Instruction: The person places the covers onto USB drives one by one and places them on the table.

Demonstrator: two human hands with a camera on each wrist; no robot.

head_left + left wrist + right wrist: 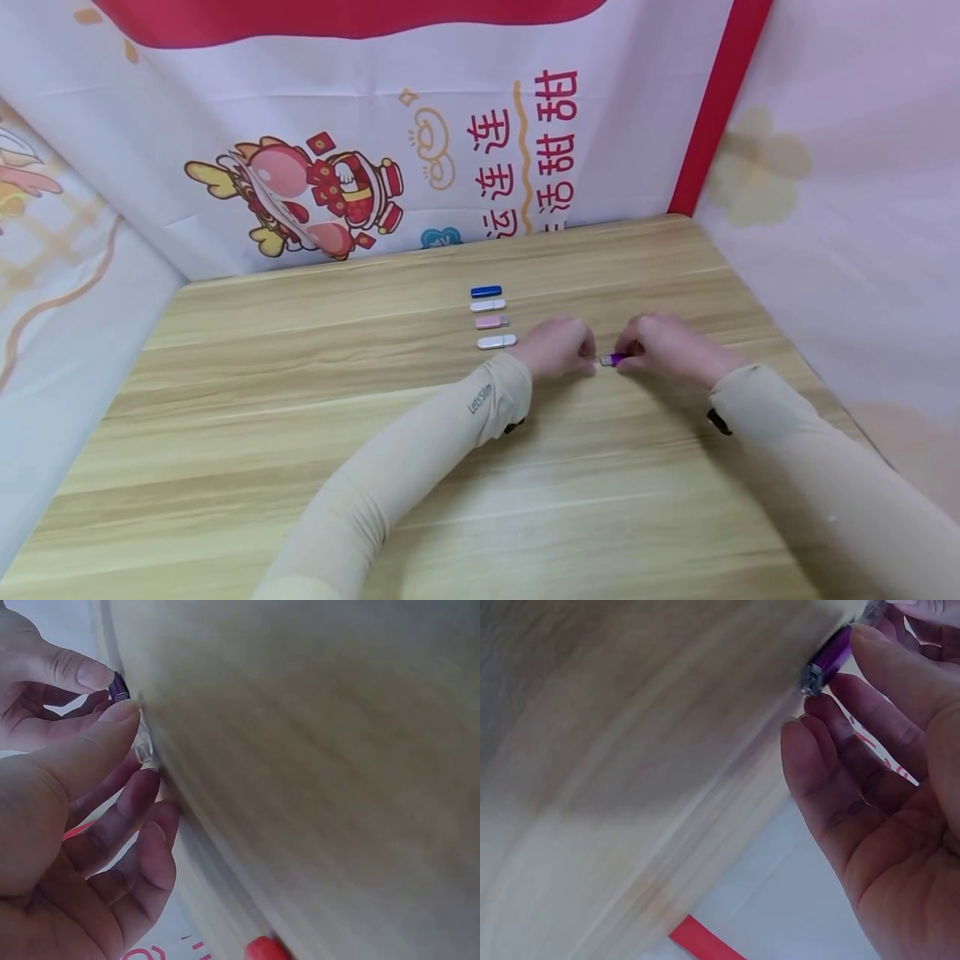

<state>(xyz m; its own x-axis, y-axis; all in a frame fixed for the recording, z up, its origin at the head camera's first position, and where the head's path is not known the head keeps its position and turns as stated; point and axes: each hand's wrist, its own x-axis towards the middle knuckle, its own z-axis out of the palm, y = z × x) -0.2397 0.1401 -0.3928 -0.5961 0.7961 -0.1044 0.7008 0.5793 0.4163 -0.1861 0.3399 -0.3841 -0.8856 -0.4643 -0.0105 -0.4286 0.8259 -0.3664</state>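
Between the thumb and fingers of my right hand [667, 346] is a purple USB flash drive [618, 360], its metal plug turned toward the left hand. My left hand [558, 346] pinches a small clear cap [143, 746], which shows between thumb and fingertip in the left wrist view. Both hands are close together, low over the wooden table [300, 433]. In the right wrist view the purple body [832, 656] sticks out past the right thumb, with a silvery end piece [811, 679] toward the camera.
Left of the hands, several flash drives lie in a column: a blue one [486, 292], a white one [487, 306], a pink one [491, 322] with its plug bare, and another white one [497, 342]. A printed cloth [622, 125] hangs behind the table.
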